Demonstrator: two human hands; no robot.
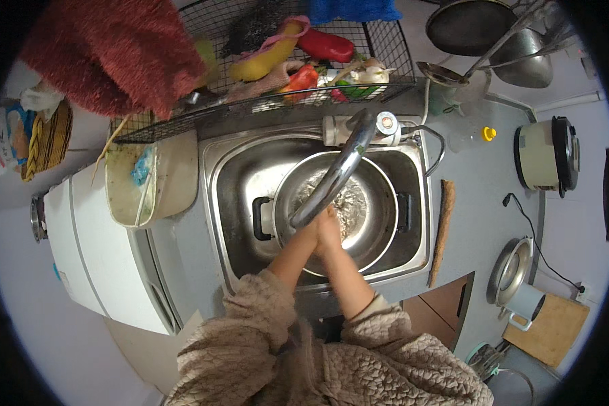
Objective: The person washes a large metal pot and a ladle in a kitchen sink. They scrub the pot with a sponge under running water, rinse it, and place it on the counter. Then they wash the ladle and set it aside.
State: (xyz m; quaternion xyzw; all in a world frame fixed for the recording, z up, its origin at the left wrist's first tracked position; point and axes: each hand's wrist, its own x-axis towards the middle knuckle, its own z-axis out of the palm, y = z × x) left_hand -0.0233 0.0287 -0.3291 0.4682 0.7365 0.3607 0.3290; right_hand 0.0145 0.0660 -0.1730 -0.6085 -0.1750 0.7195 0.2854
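My left hand [310, 231] and my right hand [329, 229] are pressed together under the spout of a chrome faucet [335, 172]. Both are over a two-handled steel pot [373, 254] that stands in a stainless steel sink [243, 167]. Water in the pot looks rippled. The spout partly covers my hands, and my fingers overlap and blur, so whether either holds something does not show. A long brown root [442, 233] lies on the counter, right of the sink.
Behind the sink hangs a black wire basket [401, 56] with vegetables. At left stand a plastic bin [177, 177] and a white appliance [101, 243]. A rice cooker [540, 156], a clear bottle with a yellow cap [467, 136], a steel bowl [502, 271] and a wooden board [548, 330] are at right.
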